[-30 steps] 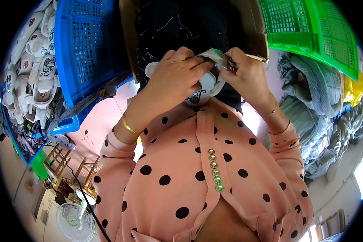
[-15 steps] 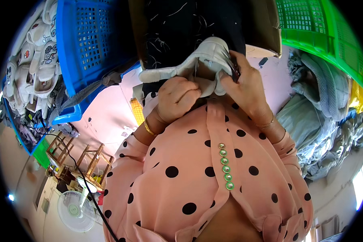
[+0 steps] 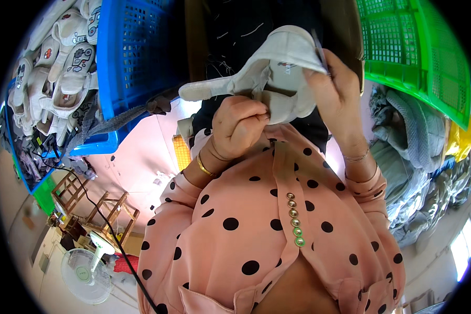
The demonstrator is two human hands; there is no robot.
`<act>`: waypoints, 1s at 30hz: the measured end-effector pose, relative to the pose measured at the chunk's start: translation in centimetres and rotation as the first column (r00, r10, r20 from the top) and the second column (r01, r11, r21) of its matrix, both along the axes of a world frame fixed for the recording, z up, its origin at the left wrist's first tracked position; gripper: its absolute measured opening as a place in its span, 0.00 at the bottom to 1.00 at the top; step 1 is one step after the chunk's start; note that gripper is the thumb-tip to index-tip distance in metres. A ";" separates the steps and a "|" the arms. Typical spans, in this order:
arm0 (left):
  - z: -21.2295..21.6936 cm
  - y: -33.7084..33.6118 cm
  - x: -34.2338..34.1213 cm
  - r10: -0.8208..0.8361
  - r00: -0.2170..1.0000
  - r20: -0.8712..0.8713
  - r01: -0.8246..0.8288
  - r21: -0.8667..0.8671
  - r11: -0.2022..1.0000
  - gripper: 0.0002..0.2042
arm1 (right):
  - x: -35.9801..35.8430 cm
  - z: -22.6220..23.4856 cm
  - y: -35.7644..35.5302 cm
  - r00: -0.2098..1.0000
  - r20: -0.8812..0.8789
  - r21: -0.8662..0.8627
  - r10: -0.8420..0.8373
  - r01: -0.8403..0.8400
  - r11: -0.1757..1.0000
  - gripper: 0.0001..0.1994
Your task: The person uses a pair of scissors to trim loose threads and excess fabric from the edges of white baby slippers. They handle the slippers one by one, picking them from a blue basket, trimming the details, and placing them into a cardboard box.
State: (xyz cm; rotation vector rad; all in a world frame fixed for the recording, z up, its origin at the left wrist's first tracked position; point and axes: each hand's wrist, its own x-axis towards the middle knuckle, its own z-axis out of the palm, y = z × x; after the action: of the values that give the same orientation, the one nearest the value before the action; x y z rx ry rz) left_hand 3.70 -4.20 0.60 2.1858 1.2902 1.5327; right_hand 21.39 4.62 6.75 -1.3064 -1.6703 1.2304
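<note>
One pale shoe [image 3: 285, 76] is gripped by a curled left hand [image 3: 239, 126] and looser right hand [image 3: 340, 99].

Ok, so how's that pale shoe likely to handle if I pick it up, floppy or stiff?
The shoe looks like cloth, so it probably gives when squeezed. It's likely light, being small beside the left hand. The strap juts out fairly straight with no hand on it, so it may be springy rather than limp.

Pale shoe [image 3: 283, 74], interior visible, strap [image 3: 201, 89] leftward
</note>
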 end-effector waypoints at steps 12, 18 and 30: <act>0.5 1.7 -0.4 0.019 0.998 0.060 -0.025 0.113 0.993 0.14 | -1.0 3.2 1.5 0.996 -0.009 -0.119 -0.091 0.089 0.989 0.17; 1.9 2.3 -0.9 0.089 0.994 0.064 -0.097 0.133 0.986 0.14 | -0.9 2.5 2.0 0.993 -0.044 -0.084 -0.112 0.108 0.991 0.19; 6.9 3.8 -0.7 0.301 0.590 0.750 -0.010 -0.366 0.930 0.26 | -0.4 2.6 2.7 0.946 -0.191 -0.069 -0.261 0.253 0.965 0.19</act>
State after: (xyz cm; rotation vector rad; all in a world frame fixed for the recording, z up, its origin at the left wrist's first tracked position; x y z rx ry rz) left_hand 3.00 -0.38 7.54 0.9396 1.2731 1.8546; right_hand 21.03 7.34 9.30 -1.3320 -1.2943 1.2018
